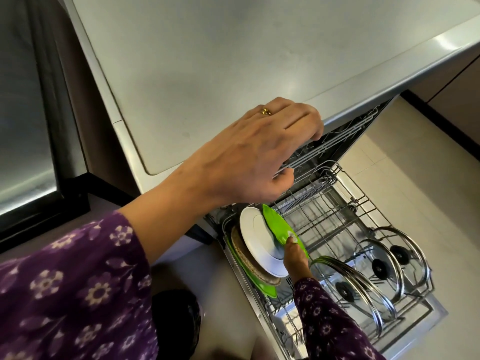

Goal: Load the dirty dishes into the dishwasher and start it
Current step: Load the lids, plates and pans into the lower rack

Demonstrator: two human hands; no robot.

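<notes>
Grey countertop over open dishwasher. Left hand curls round upper rack; right hand pinches green plate. We'd seat it upright, in slot at 3 o'clock of white plate.

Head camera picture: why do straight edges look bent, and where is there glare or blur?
Head view: the wide lens bows the worktop edge and makes the near left hand look oversized. In the same view, bright glints run along the steel rims of the glass lids. The purple sleeve at the bottom is soft, while the right hand gripping the green plate is fairly sharp.
</notes>
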